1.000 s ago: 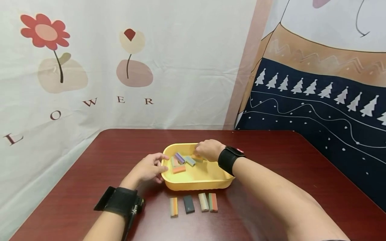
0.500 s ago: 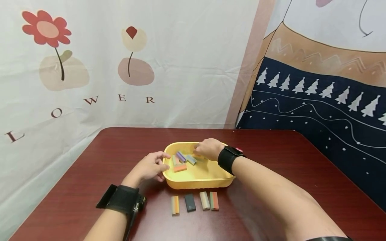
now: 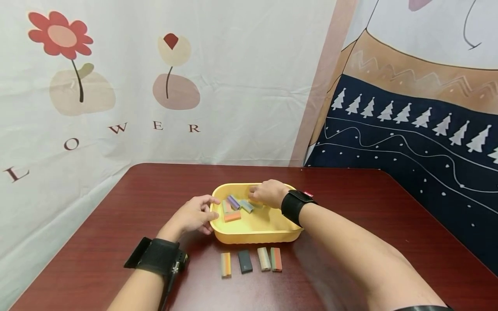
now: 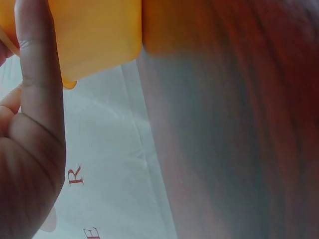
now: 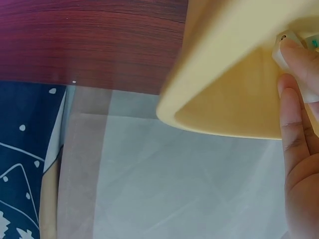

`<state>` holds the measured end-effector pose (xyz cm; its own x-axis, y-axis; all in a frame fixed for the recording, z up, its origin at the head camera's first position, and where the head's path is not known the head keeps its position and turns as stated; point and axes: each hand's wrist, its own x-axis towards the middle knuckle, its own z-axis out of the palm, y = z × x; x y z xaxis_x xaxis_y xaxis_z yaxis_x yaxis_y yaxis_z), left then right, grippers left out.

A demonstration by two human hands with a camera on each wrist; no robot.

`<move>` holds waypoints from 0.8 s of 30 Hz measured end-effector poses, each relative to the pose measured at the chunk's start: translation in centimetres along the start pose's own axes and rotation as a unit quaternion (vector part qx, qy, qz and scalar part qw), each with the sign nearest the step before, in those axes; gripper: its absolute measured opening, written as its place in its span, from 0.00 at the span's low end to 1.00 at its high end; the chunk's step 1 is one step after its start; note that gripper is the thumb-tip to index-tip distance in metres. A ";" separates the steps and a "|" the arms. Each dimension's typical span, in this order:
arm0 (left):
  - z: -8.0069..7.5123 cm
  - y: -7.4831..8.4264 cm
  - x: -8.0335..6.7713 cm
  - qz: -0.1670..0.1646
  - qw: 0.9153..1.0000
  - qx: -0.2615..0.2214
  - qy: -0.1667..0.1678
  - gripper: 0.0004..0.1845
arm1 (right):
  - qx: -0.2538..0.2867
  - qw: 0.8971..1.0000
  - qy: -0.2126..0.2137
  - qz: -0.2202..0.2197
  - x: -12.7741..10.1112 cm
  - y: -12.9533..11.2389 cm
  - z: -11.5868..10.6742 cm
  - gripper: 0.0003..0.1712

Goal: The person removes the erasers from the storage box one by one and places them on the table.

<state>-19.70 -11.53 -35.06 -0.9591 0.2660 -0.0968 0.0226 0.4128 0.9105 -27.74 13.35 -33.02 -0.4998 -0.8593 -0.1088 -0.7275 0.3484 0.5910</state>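
yellow tray (image 3: 254,231) mid-table | left hand (image 3: 191,216) on tray's left rim, fingers curled over its edge | right hand (image 3: 266,192) inside tray's far side, fingertips pinching a pale block (image 5: 284,52) | four blocks (image 3: 250,261) lined up just before tray

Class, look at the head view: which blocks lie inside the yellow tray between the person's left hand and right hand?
In the head view, three: a purple block, a grey-blue block and an orange block, between left hand and right hand, in the yellow tray.

Both hands (image 3: 190,216) forward, fingers curled
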 end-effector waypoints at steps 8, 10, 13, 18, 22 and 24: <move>0.1 0.0 0.0 -0.001 1.000 -0.002 0.002 0.20 | -0.030 0.999 -0.011 -0.011 -0.1 -0.1 0.0 0.10; 0.1 0.0 0.0 -0.002 1.000 -0.002 0.003 0.20 | -0.036 0.999 -0.003 -0.015 -0.1 -0.1 0.2 0.11; 0.2 -0.1 0.0 -0.002 1.000 -0.002 0.002 0.20 | -0.042 0.999 0.008 -0.018 -0.2 -0.2 0.5 0.13; 0.3 -0.1 0.1 0.001 1.000 -0.003 0.003 0.21 | -0.046 0.999 0.001 -0.017 -0.2 -0.2 0.4 0.13; 0.2 -0.1 0.0 0.003 1.000 -0.002 0.003 0.21 | -0.035 0.999 -0.022 -0.013 -0.3 0.0 -0.2 0.14; 0.1 -0.1 0.0 0.003 1.000 0.001 0.004 0.20 | -0.028 0.999 -0.027 -0.005 -0.5 0.2 -0.6 0.15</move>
<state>-19.64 -11.51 -35.16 -0.9613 0.2611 -0.0881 0.0289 0.4135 0.9101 -27.35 13.57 -32.39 -0.5181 -0.8406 -0.1577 -0.7067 0.3168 0.6326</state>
